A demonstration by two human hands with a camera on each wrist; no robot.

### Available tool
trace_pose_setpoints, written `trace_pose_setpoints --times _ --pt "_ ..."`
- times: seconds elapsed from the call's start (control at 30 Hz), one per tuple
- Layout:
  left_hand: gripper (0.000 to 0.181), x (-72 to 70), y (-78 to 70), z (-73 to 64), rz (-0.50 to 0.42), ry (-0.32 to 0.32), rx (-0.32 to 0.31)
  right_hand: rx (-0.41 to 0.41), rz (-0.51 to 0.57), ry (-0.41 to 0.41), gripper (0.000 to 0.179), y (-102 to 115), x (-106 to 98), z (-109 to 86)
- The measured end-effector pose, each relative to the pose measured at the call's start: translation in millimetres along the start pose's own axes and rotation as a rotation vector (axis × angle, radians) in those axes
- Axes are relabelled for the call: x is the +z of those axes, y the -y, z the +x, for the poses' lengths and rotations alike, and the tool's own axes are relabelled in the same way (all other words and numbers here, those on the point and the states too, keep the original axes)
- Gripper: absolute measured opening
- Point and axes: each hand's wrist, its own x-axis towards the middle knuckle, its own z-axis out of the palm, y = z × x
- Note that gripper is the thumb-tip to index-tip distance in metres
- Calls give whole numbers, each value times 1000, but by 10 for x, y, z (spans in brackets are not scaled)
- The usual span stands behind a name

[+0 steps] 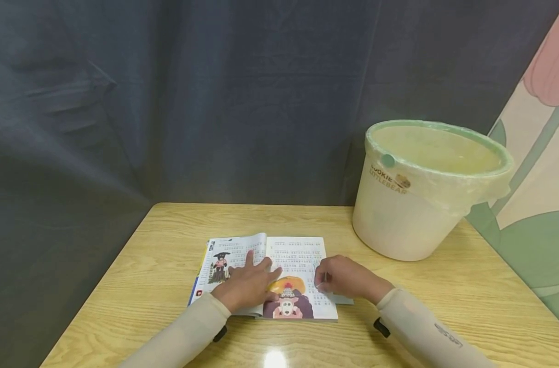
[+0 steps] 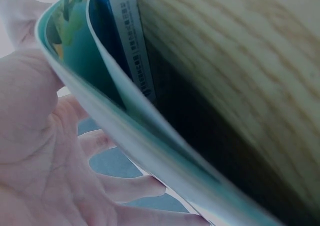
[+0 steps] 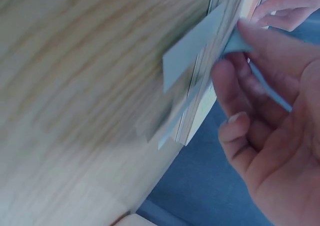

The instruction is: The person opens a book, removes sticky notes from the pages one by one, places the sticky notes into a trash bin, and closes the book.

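Observation:
An open picture book (image 1: 302,248) lies on the table, its printed pages showing drawings of animals. My left hand (image 1: 249,283) rests across the middle with its fingers spread, on both pages. In the left wrist view the left hand (image 2: 40,151) lies against the curved pages (image 2: 115,131). At the right page's outer edge, my right hand (image 1: 346,276) pinches a thin light blue paper sheet (image 3: 236,45) between thumb and curled fingers. Part of a light blue sheet (image 3: 192,51) juts from the page edges. How far it runs inside the book is hidden.
A large whitish bucket (image 1: 399,214) with a pale green rim stands at the back right of the wooden table (image 1: 169,225). A dark curtain (image 1: 261,102) hangs behind. To the right is a wall with painted flowers (image 1: 551,128).

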Motion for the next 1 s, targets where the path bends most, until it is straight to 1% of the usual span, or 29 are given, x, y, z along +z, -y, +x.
trace_pose_setpoints --times 0.13,0.2,0.4,0.47,0.57,0.7,0.87,1.0 --pt "62 6 -8 2 6 -1 1 -67 -2 20 11 3 -28 -45" --pt "61 6 -10 2 10 0 2 -87 5 37 12 15 -54 -73" --pt "62 8 -14 -2 -10 8 -11 -139 14 124 17 81 -121 -154" --pt "62 8 -14 -3 -12 7 -11 -148 -1 150 18 100 -135 -176" --pt "63 12 -16 -2 -13 8 -13 -139 -14 190 18 129 -152 -207" --pt "63 15 -18 -2 -16 11 -20 -134 -13 230 18 181 -151 -264" --pt "63 16 -28 6 0 9 -13 -165 -23 246 20 257 -140 -364" --pt "63 15 -43 9 -1 8 -21 -216 -81 217 19 324 -165 -393"
